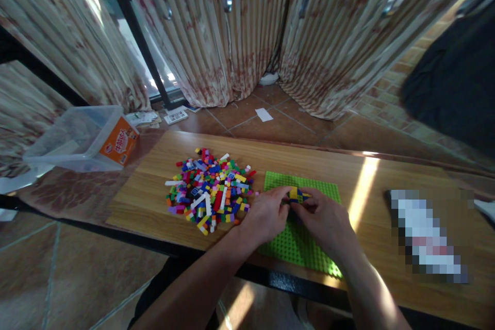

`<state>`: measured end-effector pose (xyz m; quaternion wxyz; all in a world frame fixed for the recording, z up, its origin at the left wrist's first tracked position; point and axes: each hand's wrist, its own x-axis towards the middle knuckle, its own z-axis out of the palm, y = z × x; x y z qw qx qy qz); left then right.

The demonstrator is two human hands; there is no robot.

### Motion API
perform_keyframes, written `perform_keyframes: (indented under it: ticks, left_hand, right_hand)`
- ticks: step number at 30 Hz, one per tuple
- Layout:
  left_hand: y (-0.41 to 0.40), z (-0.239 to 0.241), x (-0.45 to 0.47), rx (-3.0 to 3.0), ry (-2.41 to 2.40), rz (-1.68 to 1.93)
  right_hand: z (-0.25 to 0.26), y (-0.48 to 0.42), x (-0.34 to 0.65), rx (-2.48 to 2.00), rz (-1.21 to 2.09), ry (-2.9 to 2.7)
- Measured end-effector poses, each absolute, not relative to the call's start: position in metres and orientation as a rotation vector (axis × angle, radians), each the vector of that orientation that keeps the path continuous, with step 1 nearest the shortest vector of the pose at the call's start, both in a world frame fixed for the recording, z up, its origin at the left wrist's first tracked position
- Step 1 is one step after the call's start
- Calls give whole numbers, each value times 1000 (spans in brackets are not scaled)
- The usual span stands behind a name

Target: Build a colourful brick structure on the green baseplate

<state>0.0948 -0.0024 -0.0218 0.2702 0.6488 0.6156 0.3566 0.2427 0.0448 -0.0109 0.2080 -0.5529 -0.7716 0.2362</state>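
Both of my hands meet over a green studded baseplate (305,185) on the wooden table. My left hand (265,216) and my right hand (325,219) pinch a small block of joined yellow and blue bricks (297,194) between their fingertips, just above the plate. To the left of the plate lies a heap of loose bricks (211,188) in many colours, close to my left hand.
A clear plastic box with an orange label (83,136) stands at the table's far left. A blurred-out object (427,234) lies at the right. Striped curtains (247,31) hang behind, over a tiled floor with scraps of paper.
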Motion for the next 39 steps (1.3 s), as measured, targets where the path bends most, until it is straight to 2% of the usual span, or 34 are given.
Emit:
perform_keyframes:
  ticks: [39]
  left_hand:
    - [12,-18,109,1266,1820,936]
  right_hand:
    - [-8,55,242,-1662,1091,-1819]
